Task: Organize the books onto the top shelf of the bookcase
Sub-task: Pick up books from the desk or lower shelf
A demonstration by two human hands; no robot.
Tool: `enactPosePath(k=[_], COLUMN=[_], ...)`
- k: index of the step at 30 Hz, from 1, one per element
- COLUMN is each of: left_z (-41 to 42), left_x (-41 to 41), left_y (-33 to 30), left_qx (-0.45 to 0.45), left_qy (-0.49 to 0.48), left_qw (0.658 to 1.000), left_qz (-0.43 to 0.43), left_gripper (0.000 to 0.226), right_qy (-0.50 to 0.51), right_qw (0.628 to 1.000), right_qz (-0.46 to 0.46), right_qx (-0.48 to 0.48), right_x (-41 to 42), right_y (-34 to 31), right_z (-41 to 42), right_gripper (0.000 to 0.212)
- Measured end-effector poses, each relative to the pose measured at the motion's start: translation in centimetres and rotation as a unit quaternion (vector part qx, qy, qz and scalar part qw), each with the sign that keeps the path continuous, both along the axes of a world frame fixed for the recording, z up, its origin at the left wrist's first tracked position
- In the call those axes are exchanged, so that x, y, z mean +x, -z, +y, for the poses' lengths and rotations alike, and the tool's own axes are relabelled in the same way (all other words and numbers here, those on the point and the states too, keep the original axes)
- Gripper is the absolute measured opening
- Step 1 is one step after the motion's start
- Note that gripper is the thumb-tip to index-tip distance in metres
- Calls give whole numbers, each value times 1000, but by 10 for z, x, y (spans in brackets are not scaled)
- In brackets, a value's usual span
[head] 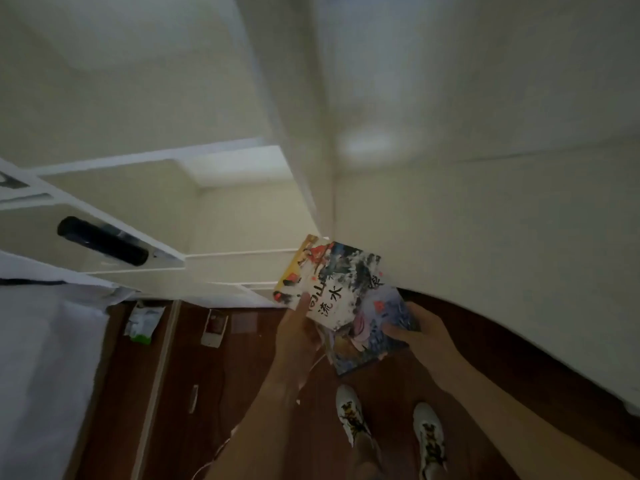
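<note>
A small stack of books (341,299) sits at the centre of the frame, slightly below the middle, held in the air in front of the white bookcase (242,209). The top book has a white cover with black brush characters and dark ink splashes. A book with a yellow spine and red patches (294,271) shows at its left edge, and a larger book with a blue and purple illustrated cover (374,341) lies beneath, jutting out toward the lower right.

The left hand (299,332) grasps the stack from the left, its thumb laid across the white cover and its fingers hidden underneath. The right hand (420,329) grips the lower right corner of the blue book, thumb on top of the cover and fingers curled round the edge. Both forearms reach up from the bottom of the frame.

The bookcase fills the left and upper middle of the frame, seen from below at a slant, with white shelf boards and pale back panels; the stack is just beside its right upright panel. On a shelf board at the left lies a dark cylindrical object (104,241). A plain white wall (485,168) takes up the right half of the frame.

Below, the floor (242,375) is dark reddish wood. Two feet in white patterned shoes (391,427) stand at the bottom centre. A white and green packet (142,322) and a small white and red box (214,327) lie on the floor at the lower left, and white fabric (45,358) covers the far left edge. The whole frame is somewhat blurred.
</note>
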State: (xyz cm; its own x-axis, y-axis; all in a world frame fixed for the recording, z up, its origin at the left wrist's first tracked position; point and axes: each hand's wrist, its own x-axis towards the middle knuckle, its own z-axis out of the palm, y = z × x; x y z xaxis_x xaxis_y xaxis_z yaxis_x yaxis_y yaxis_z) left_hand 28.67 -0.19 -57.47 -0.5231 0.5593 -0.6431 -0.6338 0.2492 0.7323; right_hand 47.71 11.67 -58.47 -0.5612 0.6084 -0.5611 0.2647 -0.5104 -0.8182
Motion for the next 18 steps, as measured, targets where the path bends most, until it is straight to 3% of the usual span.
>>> enactPosePath(k=[2, 4, 6, 8, 12, 14, 18], left_z=[32, 57, 75, 87, 138, 175, 234], left_x=[14, 25, 41, 64, 119, 146, 195], left_y=[-1, -2, -5, -6, -12, -21, -40], left_qx=[-4, -9, -6, -1, 52, 82, 150], left_qy=[2, 35, 134, 241, 310, 312, 311], left_qw=[999, 997, 986, 960, 928, 922, 926], left_qz=[41, 72, 103, 144, 199, 213, 151], left_gripper=[33, 25, 21, 16, 17, 21, 12], right_qy=[3, 32, 109, 137, 157, 184, 240], right_qw=[1000, 999, 992, 987, 984, 971, 945], right_qz=[-8, -17, -34, -47, -45, -46, -21], right_qx=[-1, -14, -61, -65, 69, 146, 221], right_x=[21, 29, 38, 59, 136, 172, 229], right_y=[1, 3, 8, 0, -22, -35, -56], right_z=[19, 42, 69, 91, 118, 133, 161], right_gripper=[36, 56, 66, 56, 18, 23, 49])
